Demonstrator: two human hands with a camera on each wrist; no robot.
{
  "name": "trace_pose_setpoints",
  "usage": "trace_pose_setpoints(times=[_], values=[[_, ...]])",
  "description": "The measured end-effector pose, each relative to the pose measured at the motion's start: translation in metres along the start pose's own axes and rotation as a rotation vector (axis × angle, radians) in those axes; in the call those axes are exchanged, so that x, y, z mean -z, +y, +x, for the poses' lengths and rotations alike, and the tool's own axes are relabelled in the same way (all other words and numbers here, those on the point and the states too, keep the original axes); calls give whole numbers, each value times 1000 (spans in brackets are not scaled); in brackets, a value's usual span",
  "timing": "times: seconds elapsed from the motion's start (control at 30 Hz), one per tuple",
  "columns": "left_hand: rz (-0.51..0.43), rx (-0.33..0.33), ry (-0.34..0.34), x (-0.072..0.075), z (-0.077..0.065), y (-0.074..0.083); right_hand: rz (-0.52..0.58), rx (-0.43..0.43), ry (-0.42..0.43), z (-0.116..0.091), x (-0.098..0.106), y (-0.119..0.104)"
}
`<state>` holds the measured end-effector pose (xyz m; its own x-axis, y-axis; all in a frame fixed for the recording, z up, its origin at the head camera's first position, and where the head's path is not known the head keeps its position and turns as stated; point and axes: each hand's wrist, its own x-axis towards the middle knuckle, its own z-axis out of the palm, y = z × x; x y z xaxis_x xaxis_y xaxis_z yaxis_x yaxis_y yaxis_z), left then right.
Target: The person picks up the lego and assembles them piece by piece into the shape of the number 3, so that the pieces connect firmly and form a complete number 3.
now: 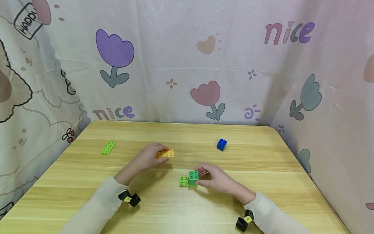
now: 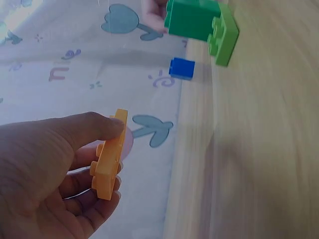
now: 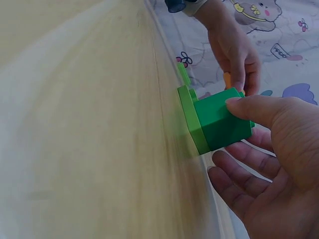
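My left hand [image 1: 149,156] pinches a thin orange-yellow building brick [image 1: 168,153] with studs, held above the table. In the left wrist view the thumb presses one face of this brick [image 2: 110,162] and the fingers lie behind it. Farther right, my right hand [image 1: 217,178] holds a dark green building block [image 1: 193,177] between thumb and fingers. That block sits on the right half of a light green studded brick [image 1: 183,181], whose left studs stay uncovered. The right wrist view shows the thumb on the side of the green block [image 3: 219,119].
A blue block [image 1: 221,145] lies toward the back right of the wooden table [image 1: 157,208]. Another light green flat brick [image 1: 108,148] lies at the back left. Printed cloth [image 1: 175,58] hangs behind the table and at its sides.
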<state>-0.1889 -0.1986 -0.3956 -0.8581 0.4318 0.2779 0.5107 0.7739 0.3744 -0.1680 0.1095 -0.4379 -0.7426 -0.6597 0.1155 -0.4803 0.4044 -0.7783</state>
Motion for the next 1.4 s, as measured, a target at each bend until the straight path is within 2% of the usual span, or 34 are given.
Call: trace_pose_setpoints(times=[0.3, 0.63, 0.87, 1.17, 1.4], values=[[-42, -32, -4, -1, -3, 19, 10, 1, 3, 0, 0, -1], [-57, -108, 6, -9, -4, 35, 21, 5, 2, 1, 1, 0], [-83, -107, -11, -13, -6, 47, 31, 7, -2, 1, 1, -1], [-101, -159, -3, -20, -7, 56, 34, 9, -7, 1, 1, 0], [-117, -144, -53, -24, -7, 62, 17, 9, -7, 1, 1, 0]])
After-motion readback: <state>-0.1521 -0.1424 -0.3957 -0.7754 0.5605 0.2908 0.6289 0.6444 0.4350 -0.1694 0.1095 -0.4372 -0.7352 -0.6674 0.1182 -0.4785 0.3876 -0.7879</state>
